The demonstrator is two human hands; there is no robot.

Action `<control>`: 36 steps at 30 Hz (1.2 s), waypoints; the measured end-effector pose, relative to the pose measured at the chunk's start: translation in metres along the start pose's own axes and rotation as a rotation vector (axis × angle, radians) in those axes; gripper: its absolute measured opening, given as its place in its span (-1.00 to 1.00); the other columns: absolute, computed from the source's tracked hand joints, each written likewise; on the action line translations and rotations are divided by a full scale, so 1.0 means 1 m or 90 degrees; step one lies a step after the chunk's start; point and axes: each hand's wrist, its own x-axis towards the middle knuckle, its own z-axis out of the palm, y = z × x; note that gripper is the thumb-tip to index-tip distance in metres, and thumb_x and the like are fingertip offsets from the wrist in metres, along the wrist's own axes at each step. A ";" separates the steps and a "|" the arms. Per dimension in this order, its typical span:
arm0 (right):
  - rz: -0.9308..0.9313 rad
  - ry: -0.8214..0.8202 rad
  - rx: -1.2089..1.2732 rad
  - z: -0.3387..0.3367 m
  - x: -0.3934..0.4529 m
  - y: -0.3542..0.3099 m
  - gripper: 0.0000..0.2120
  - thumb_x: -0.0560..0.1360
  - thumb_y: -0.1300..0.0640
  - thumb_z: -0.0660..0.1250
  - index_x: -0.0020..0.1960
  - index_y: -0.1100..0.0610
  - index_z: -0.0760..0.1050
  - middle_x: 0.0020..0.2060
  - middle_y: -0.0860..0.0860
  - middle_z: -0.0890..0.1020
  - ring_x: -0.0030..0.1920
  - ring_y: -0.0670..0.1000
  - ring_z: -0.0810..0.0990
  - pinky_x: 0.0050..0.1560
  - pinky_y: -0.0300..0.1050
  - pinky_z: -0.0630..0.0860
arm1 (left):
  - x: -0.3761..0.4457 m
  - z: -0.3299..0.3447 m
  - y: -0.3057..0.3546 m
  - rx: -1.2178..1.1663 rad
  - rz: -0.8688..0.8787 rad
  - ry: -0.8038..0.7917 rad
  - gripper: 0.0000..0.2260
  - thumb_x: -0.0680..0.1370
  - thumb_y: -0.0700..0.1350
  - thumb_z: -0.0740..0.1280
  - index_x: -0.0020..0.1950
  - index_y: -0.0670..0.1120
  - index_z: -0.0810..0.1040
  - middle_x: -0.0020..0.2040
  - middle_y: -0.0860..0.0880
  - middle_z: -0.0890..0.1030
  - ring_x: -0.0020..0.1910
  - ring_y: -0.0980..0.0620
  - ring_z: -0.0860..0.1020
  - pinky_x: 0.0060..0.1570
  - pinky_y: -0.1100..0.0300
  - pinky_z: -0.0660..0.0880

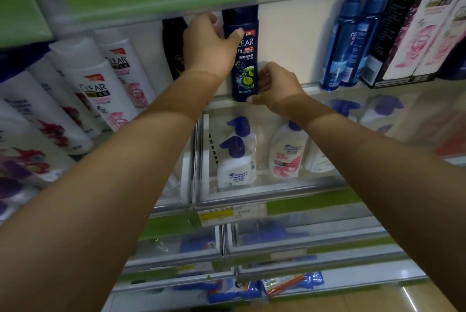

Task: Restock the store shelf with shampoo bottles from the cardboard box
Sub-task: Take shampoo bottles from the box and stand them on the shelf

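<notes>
The dark blue shampoo bottle [244, 59] stands upright on the shelf [312, 86], at its front edge. The left hand [209, 44] grips the upper part of this bottle, thumb across the label. The right hand [276, 87] pinches its bottom from the right side. Left of the bottle stands one black bottle [173, 47]; right of it, well apart, two clear blue bottles [351, 42].
</notes>
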 end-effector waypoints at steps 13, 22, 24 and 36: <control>0.024 0.067 0.126 0.010 -0.095 -0.059 -0.68 0.43 0.19 0.47 0.15 0.11 0.49 0.02 0.03 0.58 0.06 0.03 0.58 0.02 -0.16 0.55 | -0.090 -0.067 -0.017 -0.069 -0.141 -0.044 -0.69 0.50 -0.10 0.38 0.22 -0.09 0.51 0.05 -0.01 0.62 0.02 0.03 0.59 0.08 0.09 0.56; -0.048 0.007 0.145 0.052 -0.188 -0.130 -0.68 0.44 0.17 0.47 0.15 0.15 0.49 -0.05 0.05 0.58 -0.05 -0.01 0.56 0.05 -0.10 0.53 | -0.167 -0.169 -0.031 -0.116 -0.138 -0.022 -0.82 0.52 -0.10 0.36 0.11 -0.01 0.49 -0.02 0.03 0.60 0.02 0.03 0.59 0.14 -0.03 0.54; -0.048 -0.001 0.150 0.069 -0.210 -0.144 -0.69 0.44 0.16 0.47 0.14 0.14 0.49 -0.05 0.04 0.57 -0.06 -0.02 0.55 0.05 -0.08 0.53 | -0.186 -0.197 -0.041 -0.119 -0.139 -0.019 -0.82 0.53 -0.12 0.36 0.12 -0.02 0.49 0.00 0.01 0.60 0.01 0.06 0.60 0.12 0.01 0.55; 0.013 -0.060 0.201 0.206 -0.327 -0.217 -0.70 0.44 0.17 0.47 0.13 0.10 0.47 -0.01 0.05 0.58 0.02 0.10 0.60 0.12 0.14 0.56 | -0.278 -0.348 -0.149 -0.131 -0.210 -0.062 -0.80 0.54 -0.16 0.35 0.16 -0.08 0.48 -0.05 0.01 0.60 -0.07 0.14 0.58 0.03 0.16 0.54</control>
